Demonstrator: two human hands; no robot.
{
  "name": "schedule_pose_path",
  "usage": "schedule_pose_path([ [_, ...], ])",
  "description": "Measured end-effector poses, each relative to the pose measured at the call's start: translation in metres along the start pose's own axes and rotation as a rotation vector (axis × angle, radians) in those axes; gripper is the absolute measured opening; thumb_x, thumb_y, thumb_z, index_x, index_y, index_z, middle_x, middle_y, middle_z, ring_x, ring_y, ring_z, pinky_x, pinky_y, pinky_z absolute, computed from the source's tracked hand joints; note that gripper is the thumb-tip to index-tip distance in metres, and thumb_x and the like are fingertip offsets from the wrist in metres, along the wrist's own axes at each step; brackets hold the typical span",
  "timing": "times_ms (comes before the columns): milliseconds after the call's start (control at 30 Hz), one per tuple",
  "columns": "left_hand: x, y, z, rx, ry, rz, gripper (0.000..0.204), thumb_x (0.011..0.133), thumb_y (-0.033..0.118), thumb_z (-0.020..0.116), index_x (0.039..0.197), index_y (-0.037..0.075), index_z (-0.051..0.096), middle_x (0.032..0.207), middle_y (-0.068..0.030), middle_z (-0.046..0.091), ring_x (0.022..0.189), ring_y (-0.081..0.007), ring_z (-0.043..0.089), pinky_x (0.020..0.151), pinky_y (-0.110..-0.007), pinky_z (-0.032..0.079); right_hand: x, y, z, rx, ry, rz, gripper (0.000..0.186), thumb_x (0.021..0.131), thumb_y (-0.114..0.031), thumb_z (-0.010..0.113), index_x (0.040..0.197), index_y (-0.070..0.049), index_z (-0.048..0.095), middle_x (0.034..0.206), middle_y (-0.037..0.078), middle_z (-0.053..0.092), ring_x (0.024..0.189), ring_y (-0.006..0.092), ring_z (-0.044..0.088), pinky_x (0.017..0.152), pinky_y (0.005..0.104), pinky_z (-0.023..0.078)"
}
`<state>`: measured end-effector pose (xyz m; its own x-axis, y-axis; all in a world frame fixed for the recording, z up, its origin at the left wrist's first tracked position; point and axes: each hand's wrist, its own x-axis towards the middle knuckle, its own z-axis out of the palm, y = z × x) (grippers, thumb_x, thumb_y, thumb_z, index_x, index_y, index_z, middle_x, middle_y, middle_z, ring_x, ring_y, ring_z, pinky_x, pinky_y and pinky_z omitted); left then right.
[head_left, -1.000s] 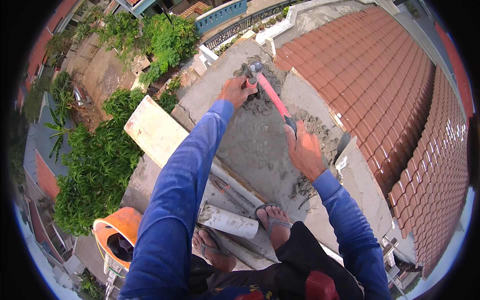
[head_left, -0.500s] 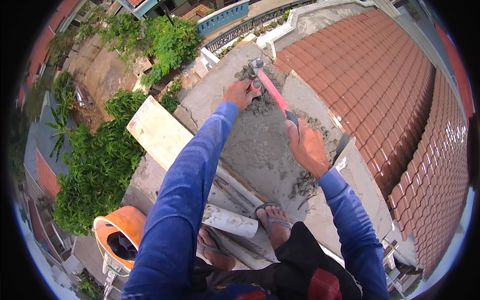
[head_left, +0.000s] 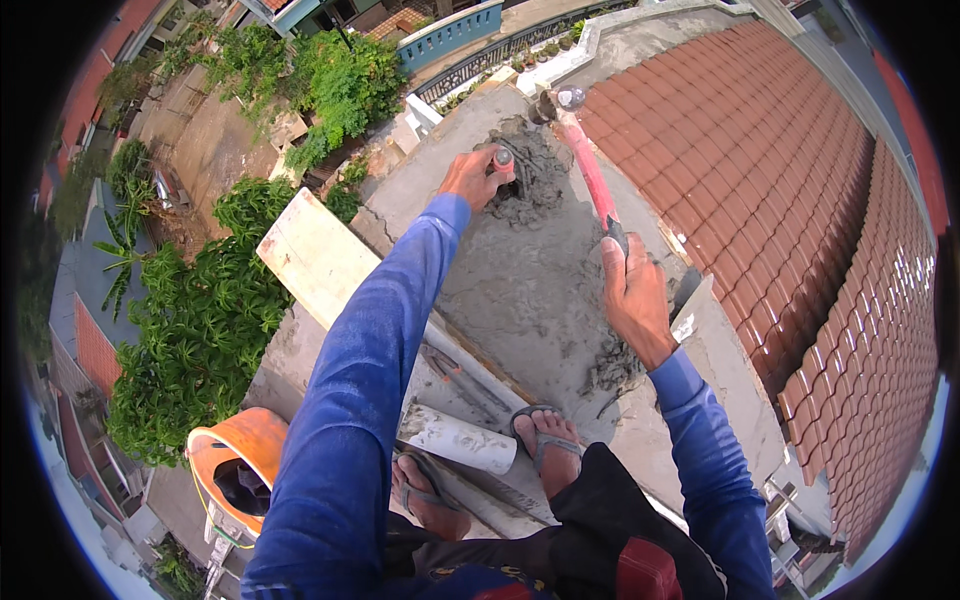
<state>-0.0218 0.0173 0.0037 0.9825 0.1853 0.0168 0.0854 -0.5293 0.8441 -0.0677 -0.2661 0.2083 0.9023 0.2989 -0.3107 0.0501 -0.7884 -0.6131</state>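
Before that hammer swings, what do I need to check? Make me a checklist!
1. Hammer held by its handle: ok, the right hand grips the dark end.
2. Red-collared tool held: ok, the left hand is closed around it.
3. Left hand well clear of the tool's round top: not ok, it looks very near.
4. Hammer's head apart from the tool: ok, there is a gap between them.
5. Tool's lower tip placed well: cannot tell, it is hidden.
6. Space around the sandalled feet clear: not ok, a white pipe lies close to both.
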Motion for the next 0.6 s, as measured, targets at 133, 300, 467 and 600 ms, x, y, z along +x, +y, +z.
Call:
schedule_pose_path([
  [133, 0.005, 0.013, 0.0, 0.03, -0.079, 0.006, 0.036, 0.087, 0.02, 0.081, 0.119, 0.01, 0.07, 0.106, -0.0174, 0.076, 0.101, -0.0373, 0.071, 0.088, -0.043, 0.054, -0.006, -0.012, 0.008, 0.136, 0.116, -0.056, 0.041, 0.109, -0.039, 0.046, 0.116, 0.0, 0.056, 0.071, 0.025, 0.063, 0.069, 0.0481, 0.065, 0.066, 0.0562, 0.047],
  [300, 0.002, 0.028, 0.007, 0.086, -0.142, -0.134, 0.034, 0.088, 0.019, 0.079, 0.119, 0.01, 0.07, 0.105, -0.0177, 0.076, 0.101, -0.037, 0.072, 0.089, -0.042, 0.053, 0.005, 0.031, 0.037, -0.167, -0.027, -0.043, 0.043, 0.109, -0.039, 0.049, 0.119, 0.001, 0.057, 0.069, 0.025, 0.062, 0.067, 0.0449, 0.066, 0.063, 0.0521, 0.048],
  [467, -0.022, 0.016, 0.014, 0.046, 0.016, -0.06, 0.033, 0.089, 0.017, 0.078, 0.119, 0.007, 0.068, 0.106, -0.0206, 0.075, 0.099, -0.04, 0.072, 0.09, -0.043, 0.054, -0.016, 0.002, 0.014, -0.032, -0.053, -0.029, 0.052, 0.109, -0.043, 0.044, 0.122, 0.006, 0.056, 0.077, 0.028, 0.064, 0.073, 0.0446, 0.067, 0.07, 0.0517, 0.048],
  [600, -0.002, 0.054, -0.022, -0.085, 0.151, -0.034, 0.032, 0.091, 0.016, 0.076, 0.117, 0.001, 0.065, 0.103, -0.02, 0.076, 0.099, -0.0322, 0.075, 0.089, -0.039, 0.056, -0.022, 0.01, 0.009, 0.06, 0.067, 0.011, 0.045, 0.108, -0.042, 0.051, 0.113, 0.002, 0.06, 0.064, 0.02, 0.057, 0.064, 0.0356, 0.063, 0.061, 0.0472, 0.047],
])
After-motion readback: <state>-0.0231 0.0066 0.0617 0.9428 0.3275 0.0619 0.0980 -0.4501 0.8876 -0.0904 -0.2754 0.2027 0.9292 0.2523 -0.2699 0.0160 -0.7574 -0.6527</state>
